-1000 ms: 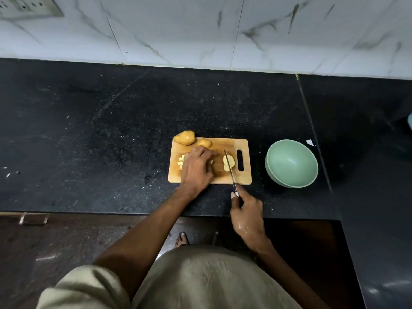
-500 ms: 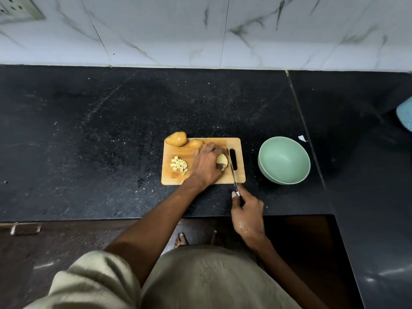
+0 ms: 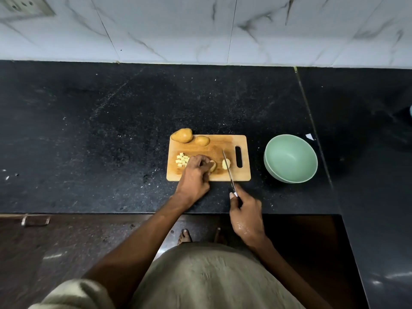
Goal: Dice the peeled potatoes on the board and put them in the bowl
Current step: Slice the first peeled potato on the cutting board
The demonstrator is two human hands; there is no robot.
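A wooden cutting board lies on the black counter. Two whole potatoes, a larger one and a smaller one, sit at its far left edge. A small pile of diced potato lies at the board's left. My left hand holds a potato piece with curled fingers. A second potato piece lies just right of it, against the blade. My right hand grips the handle of a knife, whose blade lies between the two pieces. The green bowl stands empty to the right.
A white marble-tile wall backs the counter, with a socket plate at top left. A seam in the counter runs past the bowl's right side. A small white scrap lies near the seam. The counter's front edge is close to my wrists.
My left hand has slid left with one potato piece, leaving the other piece beside the blade. The knife now stands between the two pieces.
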